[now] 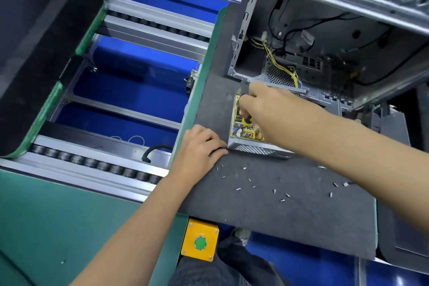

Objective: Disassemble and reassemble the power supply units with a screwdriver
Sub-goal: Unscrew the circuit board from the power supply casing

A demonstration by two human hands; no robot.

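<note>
Head view: opened power supply unit (253, 144) on dark mat (267, 204) of worktop, just in front of bare PC case (325, 53), circuit board (241, 123) exposed. Right hand (267, 104) reaching over unit, fingers curled round yellow-black screwdriver (247, 121), tip down into board area; tip itself hidden. Left hand (202, 146) flat on mat, fingers loosely bent, fingertips touching unit's near-left corner, gripping nothing. Loose screws (274, 190) scattered on mat nearer the body. Likely step: undoing a board screw. Best done with driver held upright, firm downward pressure, left hand bracing casing against sliding, freed screw dropped with the others. Right forearm stretched diagonally across mat, wrist bent down; left forearm angled in from lower left.
</note>
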